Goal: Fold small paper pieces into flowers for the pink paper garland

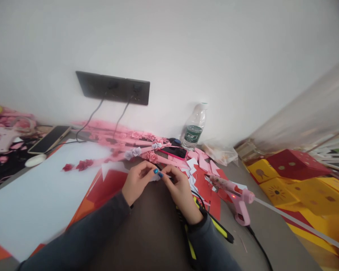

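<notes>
My left hand (138, 183) and my right hand (182, 192) meet over the grey table, thumbs and fingers pinched together. Between them is a small white piece of paper (156, 177), mostly covered by my fingertips. Just beyond my hands lie pink paper strips bearing paper roses, among them pale lilac roses (133, 153) and dark pink roses (84, 164). Under my right forearm are scissors or cutters with black and yellow handles (220, 227), partly hidden. A pink glue gun (231, 192) with a lit orange light rests to the right, a glue stick poking out of its back.
White sheets (45, 188) and red paper (109, 190) spread on the left. Paper scraps (205, 178) lie right of centre. A water bottle (194, 128) stands against the wall near a phone (173, 152). Another phone (49, 140) is at left. Yellow and red boxes (296, 188) are stacked at right.
</notes>
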Motion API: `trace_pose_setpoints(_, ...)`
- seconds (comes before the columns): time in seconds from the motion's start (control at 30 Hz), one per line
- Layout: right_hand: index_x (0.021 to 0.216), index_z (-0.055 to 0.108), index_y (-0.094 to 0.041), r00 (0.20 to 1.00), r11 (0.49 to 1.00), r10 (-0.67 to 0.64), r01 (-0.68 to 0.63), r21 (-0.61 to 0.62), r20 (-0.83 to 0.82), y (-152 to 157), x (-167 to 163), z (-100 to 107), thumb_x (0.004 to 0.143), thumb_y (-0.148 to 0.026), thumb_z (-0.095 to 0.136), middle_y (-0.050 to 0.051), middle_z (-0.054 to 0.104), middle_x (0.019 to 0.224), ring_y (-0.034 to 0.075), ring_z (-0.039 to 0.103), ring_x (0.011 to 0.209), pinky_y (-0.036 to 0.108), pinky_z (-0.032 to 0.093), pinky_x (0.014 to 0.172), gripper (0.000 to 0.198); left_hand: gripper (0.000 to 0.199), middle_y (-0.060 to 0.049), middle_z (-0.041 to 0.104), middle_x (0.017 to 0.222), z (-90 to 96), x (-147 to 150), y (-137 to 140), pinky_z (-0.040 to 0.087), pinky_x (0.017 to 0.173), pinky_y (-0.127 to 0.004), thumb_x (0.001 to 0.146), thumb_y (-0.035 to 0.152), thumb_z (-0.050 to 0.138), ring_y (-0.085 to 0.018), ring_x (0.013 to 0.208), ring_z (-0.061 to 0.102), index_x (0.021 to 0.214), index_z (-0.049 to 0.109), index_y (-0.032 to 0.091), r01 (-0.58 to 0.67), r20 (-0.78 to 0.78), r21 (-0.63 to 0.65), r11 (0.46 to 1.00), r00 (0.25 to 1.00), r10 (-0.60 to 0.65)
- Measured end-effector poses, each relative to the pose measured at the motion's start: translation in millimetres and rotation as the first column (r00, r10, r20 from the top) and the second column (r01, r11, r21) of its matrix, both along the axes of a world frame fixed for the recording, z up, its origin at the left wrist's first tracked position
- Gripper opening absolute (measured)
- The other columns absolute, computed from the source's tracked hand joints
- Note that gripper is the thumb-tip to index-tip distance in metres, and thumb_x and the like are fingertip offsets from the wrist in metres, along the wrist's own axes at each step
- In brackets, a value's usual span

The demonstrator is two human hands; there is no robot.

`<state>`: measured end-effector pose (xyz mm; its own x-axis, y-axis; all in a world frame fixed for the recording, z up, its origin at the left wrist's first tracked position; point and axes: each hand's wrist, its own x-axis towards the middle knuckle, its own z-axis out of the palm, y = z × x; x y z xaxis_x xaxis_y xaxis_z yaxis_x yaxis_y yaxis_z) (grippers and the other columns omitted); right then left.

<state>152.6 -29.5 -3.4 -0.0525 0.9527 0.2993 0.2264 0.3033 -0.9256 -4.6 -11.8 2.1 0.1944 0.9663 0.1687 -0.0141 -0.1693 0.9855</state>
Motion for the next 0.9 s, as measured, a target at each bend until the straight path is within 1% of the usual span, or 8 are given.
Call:
trace_pose_setpoints(0.13, 0.075, 0.06, -0.019, 1.0, 1.0, 0.016, -0.016, -0.023, -0.007, 0.3, 0.5, -0.1, 0.088, -0.036, 0.06, 0.002, 0.061, 0.069, 0.016, 0.056, 0.064, 0.027, 0.043, 0.059, 0.022, 0.022, -0.001, 0.064, 0.072, 1.9, 1.2, -2.0, 0.05, 0.066, -0.025, 0.083, 0.036, 0.066, -0.015, 0.069, 0.059, 0.077, 0.065, 0.015, -0.023, 0.011, -0.035, 0.999, 1.0, 0.024)
trace_pose_setpoints(0.23, 0.075, 0.06, -0.019, 0.997, 0.998, 0.057, -0.056, -0.031, 0.05, 0.6, 0.6, -0.4, 0.089, -0.035, 0.059, 0.001, 0.06, 0.068, 0.015, 0.053, 0.062, 0.026, 0.04, 0.057, 0.021, 0.025, -0.001, 0.064, 0.07, 2.4, 0.8, -2.1, 0.05, 0.064, -0.025, 0.082, 0.039, 0.067, -0.014, 0.066, 0.058, 0.077, 0.065, 0.015, -0.028, 0.022, -0.055, 0.998, 0.999, 0.03)
trace_pose_setpoints(0.33, 0.075, 0.058, -0.019, 0.993, 0.997, 0.073, -0.072, -0.014, 0.092, 0.5, 0.6, 0.1, 0.09, -0.032, 0.056, 0.0, 0.058, 0.067, 0.015, 0.051, 0.062, 0.026, 0.039, 0.057, 0.02, 0.027, -0.001, 0.064, 0.068, 1.9, 0.5, -1.6, 0.049, 0.062, -0.025, 0.081, 0.042, 0.067, -0.014, 0.064, 0.058, 0.076, 0.066, 0.015, -0.035, 0.02, -0.063, 0.997, 0.999, 0.036)
trace_pose_setpoints(0.57, 0.081, 0.057, -0.02, 0.986, 0.993, 0.12, -0.121, 0.004, 0.119, -1.5, 0.1, 4.3, 0.089, -0.026, 0.056, 0.0, 0.058, 0.074, 0.016, 0.053, 0.068, 0.026, 0.04, 0.062, 0.01, 0.022, 0.001, 0.064, 0.069, -3.8, -0.7, 0.9, 0.046, 0.062, -0.023, 0.081, 0.037, 0.068, -0.013, 0.062, 0.056, 0.076, 0.066, 0.015, -0.073, 0.024, -0.077, 0.994, 0.997, 0.075)
trace_pose_setpoints(0.8, 0.079, 0.054, -0.02, 0.985, 0.989, 0.141, -0.143, 0.02, 0.099, -4.2, -0.5, 7.8, 0.095, -0.033, 0.049, 0.0, 0.053, 0.072, 0.016, 0.049, 0.067, 0.027, 0.039, 0.062, 0.021, 0.023, 0.001, 0.064, 0.067, 1.7, -0.5, -0.3, 0.044, 0.059, -0.023, 0.079, 0.038, 0.069, -0.013, 0.06, 0.055, 0.076, 0.067, 0.015, -0.042, 0.021, -0.09, 0.995, 0.999, 0.044)
trace_pose_setpoints(0.9, 0.074, 0.052, -0.02, 0.986, 0.988, 0.155, -0.156, 0.009, 0.068, -4.5, -0.1, 7.5, 0.096, -0.037, 0.046, -0.001, 0.05, 0.069, 0.015, 0.046, 0.065, 0.027, 0.037, 0.06, 0.028, 0.025, 0.0, 0.064, 0.066, 3.2, 0.1, -0.7, 0.044, 0.057, -0.022, 0.078, 0.04, 0.07, -0.013, 0.06, 0.055, 0.074, 0.067, 0.015, -0.012, 0.026, -0.111, 0.994, 1.0, 0.015)
